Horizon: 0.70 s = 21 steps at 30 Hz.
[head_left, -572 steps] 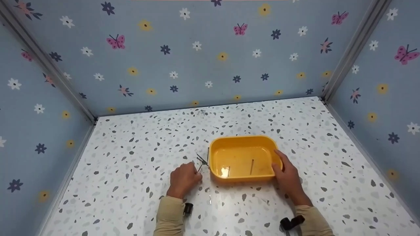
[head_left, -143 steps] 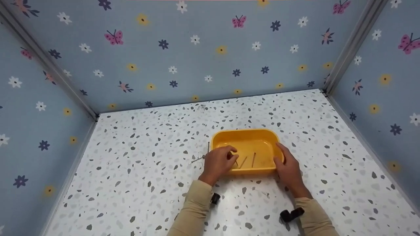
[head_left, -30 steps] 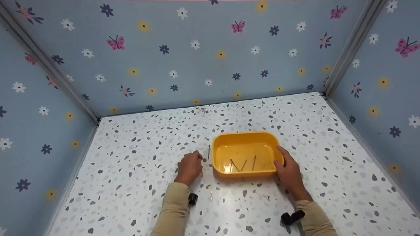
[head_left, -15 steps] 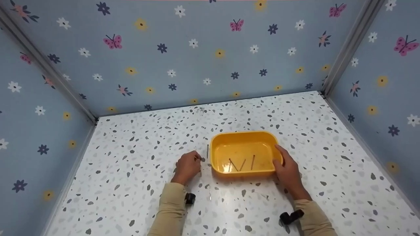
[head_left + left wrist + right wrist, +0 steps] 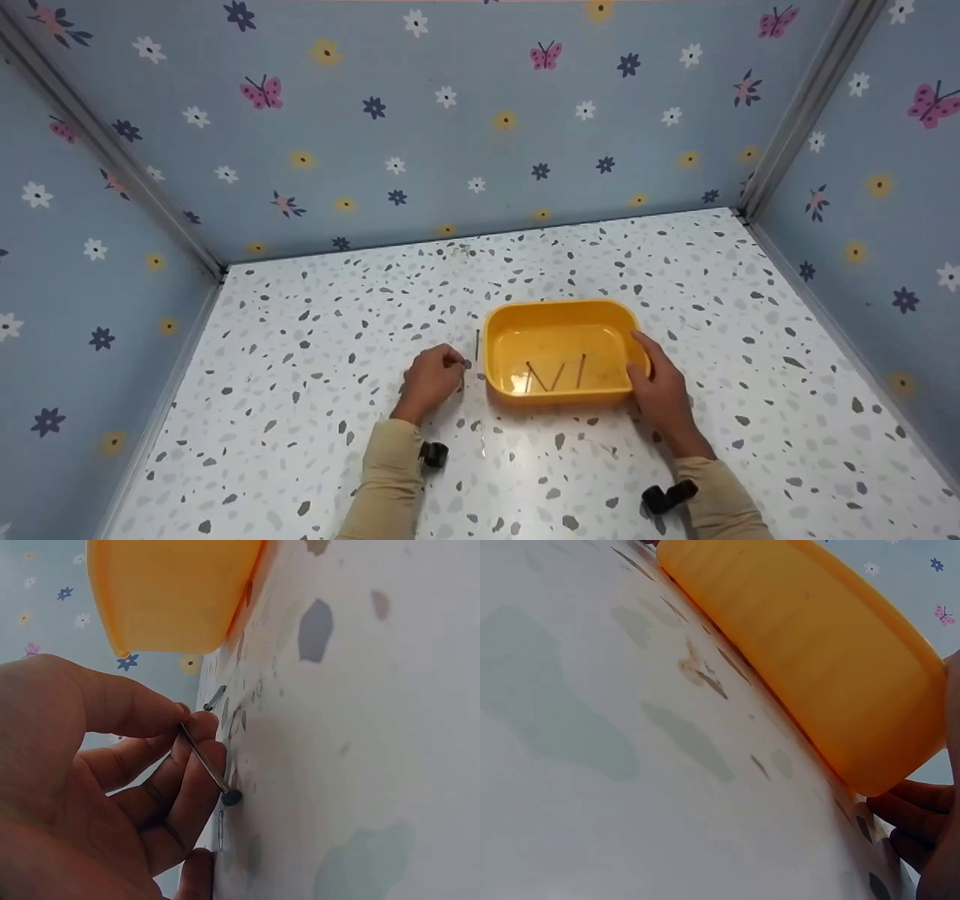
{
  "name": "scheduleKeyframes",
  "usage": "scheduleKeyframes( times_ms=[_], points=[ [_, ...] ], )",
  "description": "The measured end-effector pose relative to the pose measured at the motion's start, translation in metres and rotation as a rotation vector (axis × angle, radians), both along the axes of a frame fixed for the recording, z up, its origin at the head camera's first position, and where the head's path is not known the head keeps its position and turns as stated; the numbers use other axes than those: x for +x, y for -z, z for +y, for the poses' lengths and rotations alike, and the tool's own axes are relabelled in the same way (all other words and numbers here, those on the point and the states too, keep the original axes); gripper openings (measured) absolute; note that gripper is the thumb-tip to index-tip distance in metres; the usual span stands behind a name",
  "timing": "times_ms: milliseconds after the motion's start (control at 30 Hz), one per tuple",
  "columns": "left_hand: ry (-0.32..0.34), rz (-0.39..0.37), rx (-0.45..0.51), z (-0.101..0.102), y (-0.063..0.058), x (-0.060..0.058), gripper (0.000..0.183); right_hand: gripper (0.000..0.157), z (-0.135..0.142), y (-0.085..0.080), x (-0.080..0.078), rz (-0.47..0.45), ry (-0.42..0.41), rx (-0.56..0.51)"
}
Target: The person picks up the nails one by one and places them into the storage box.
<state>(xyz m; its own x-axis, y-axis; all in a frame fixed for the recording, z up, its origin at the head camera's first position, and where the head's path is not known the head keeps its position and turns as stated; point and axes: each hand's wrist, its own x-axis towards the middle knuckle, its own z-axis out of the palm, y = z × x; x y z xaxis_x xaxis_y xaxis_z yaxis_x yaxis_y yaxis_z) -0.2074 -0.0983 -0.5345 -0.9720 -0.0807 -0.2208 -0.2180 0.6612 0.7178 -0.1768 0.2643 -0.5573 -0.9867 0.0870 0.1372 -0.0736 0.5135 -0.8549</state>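
Note:
My left hand [image 5: 431,381] is low over the table, just left of a yellow plastic tub [image 5: 559,397]. Its thumb and fingertips pinch a nail [image 5: 204,759], whose flat head points down close to the tabletop in the left wrist view. Another nail [image 5: 477,345] lies on the table along the tub's left side. Inside the tub, several nails [image 5: 581,372] rest on the bottom toward the near wall. My right hand [image 5: 661,390] grips the tub's right end, thumb over the rim; in the right wrist view its fingers [image 5: 907,814] are against the outer wall.
The white speckled tabletop [image 5: 315,337] runs back to a blue flowered panel [image 5: 442,135]. Similar panels close off the left and right sides, with grey metal strips [image 5: 795,112] at the corners. Each wrist bears a small black camera mount [image 5: 669,496].
Several nails have gone from the table left of the tub, and more lie inside it. My left hand was over the tub, then came back left and now pinches a nail. The right hand stays put.

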Motion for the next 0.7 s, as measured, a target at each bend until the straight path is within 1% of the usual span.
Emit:
scheduleKeyframes(
  times_ms=[233, 300, 367, 467, 533, 600, 700],
  points=[
    [-0.043, -0.023, 0.040, -0.0032, -0.0025, 0.0011, 0.008, 0.053, -0.0029, 0.0019, -0.0015, -0.007, -0.010, 0.004],
    [-0.057, -0.020, 0.052, -0.0033, -0.0038, 0.0016, 0.009, 0.053, -0.0030, 0.0017, -0.0014, -0.004, -0.012, 0.004],
    [-0.076, -0.013, 0.085, -0.0027, -0.0050, 0.0019, 0.010, 0.053, -0.0028, 0.0009, -0.0008, 0.000, -0.010, 0.004],
    [-0.111, 0.020, 0.146, -0.0011, -0.0064, 0.0024, 0.013, 0.054, -0.0020, 0.0008, 0.0003, 0.006, -0.006, 0.008],
    [-0.124, 0.057, 0.181, -0.0004, -0.0058, 0.0028, 0.014, 0.054, -0.0016, 0.0005, 0.0006, 0.011, 0.000, 0.014],
    [-0.128, 0.089, 0.202, -0.0001, -0.0049, 0.0031, 0.014, 0.054, -0.0012, 0.0009, 0.0005, 0.013, 0.004, 0.021],
    [-0.125, 0.113, 0.231, -0.0007, -0.0039, 0.0032, 0.013, 0.054, -0.0013, 0.0011, 0.0000, 0.012, 0.008, 0.026]
  ],
)
